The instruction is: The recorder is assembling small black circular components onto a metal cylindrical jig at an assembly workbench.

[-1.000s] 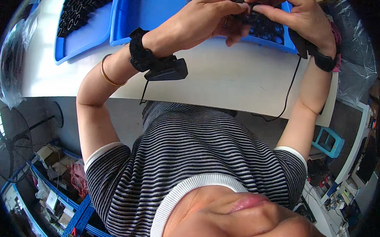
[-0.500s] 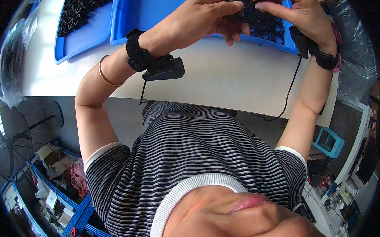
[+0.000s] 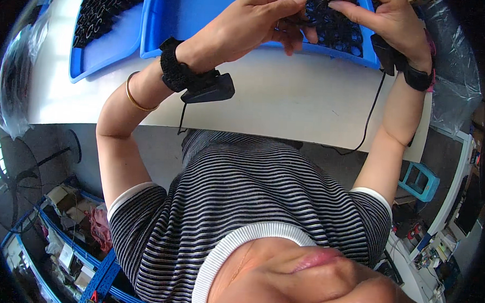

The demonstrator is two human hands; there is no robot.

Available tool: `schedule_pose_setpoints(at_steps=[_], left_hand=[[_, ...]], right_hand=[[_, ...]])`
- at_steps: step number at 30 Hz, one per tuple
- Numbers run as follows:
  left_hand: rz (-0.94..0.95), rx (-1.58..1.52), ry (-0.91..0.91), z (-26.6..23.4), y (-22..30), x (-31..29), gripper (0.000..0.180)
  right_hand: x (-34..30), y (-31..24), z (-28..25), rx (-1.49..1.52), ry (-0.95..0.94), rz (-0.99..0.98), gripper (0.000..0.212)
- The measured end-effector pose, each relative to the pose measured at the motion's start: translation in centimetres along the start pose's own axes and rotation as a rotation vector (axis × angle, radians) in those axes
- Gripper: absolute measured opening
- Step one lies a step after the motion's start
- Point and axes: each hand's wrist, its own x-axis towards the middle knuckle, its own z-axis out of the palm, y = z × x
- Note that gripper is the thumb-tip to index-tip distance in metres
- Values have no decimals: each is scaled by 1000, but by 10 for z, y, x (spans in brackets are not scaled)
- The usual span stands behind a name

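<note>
At the upper edge, both hands are raised over a blue tray [image 3: 149, 33] of small black ring-like parts [image 3: 339, 34]. My left hand [image 3: 253, 24] is closed, thumb against fingers, on a small black part [image 3: 298, 17] whose exact kind does not show. Its lower fingers hang curled below. My right hand [image 3: 388, 25] faces it from the right, thumb and fingers pinched together near the picture's edge. What that pinch holds, if anything, is cut off or too small to make out. A gap separates the two thumbs.
A second blue tray [image 3: 76, 74] with black rings [image 3: 99, 18] stands at the left. Both trays are on a white table [image 3: 288, 99]. Black straps with small devices circle both wrists, and a thin black cable [image 3: 369, 122] crosses the table on the right.
My left thumb and fingertips have shifted slightly, and the black part shows lower, beneath the thumb. The right hand has barely moved. Trays and table look the same.
</note>
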Motion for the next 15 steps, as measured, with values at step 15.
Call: schedule_pose_setpoints(at_steps=[15], left_hand=[[-4,25,15,-1,0,-1,30]], right_hand=[[1,5,-2,-202,33,-187,24]])
